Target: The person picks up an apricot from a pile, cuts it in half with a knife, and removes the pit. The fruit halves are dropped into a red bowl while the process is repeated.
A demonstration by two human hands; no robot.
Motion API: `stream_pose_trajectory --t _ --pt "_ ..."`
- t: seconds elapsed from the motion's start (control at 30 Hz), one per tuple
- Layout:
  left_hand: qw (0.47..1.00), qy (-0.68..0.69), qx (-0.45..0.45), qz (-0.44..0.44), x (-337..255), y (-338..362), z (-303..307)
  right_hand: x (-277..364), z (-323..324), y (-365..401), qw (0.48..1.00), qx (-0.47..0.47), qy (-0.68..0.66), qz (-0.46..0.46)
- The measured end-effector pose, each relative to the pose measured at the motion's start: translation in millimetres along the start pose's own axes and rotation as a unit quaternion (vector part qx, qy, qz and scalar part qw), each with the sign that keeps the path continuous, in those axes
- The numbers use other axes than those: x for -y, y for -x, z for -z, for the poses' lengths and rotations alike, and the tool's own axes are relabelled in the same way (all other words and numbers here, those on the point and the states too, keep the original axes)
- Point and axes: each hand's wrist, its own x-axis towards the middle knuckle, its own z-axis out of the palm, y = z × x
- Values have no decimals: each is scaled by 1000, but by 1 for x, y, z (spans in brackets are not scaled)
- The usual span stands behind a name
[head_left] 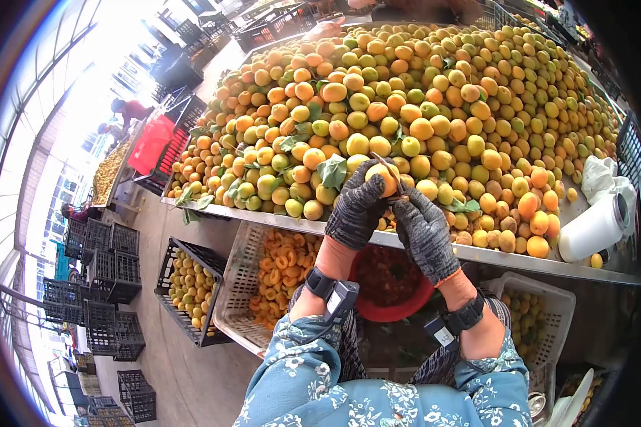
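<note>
My left hand, in a dark grey knit glove, holds a yellow-orange apricot just above the table's front edge. My gloved right hand is closed beside it, with a thin blade or pointed tool showing against the fruit. The tool's handle is hidden in the fingers. Behind both hands a large heap of apricots with some green leaves covers the metal-edged table. Under my hands stands a red basin with dark reddish contents.
Left of my legs are a pale crate of halved apricots and a black crate of whole ones. Another pale crate stands right. A white container lies on the table's right. Stacked black crates and people are farther off.
</note>
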Motion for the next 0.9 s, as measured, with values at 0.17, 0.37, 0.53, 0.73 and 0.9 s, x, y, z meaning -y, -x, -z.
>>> stream_pose_trajectory --t 0.17,0.37,0.53,0.73,0.9 --pt "998 53 -29 -1 -4 1 3 -14 1 6 982 19 152 107" --pt "995 -90 -29 8 7 1 5 -5 1 0 1000 1 -22 -4" --pt "979 -200 -30 1 6 -2 5 -12 13 0 994 18 107 10" --pt "992 63 -107 -6 13 -7 9 -19 3 3 968 2 232 98" --pt "986 118 -105 56 19 0 -5 -13 -3 -1 997 -38 63 17"
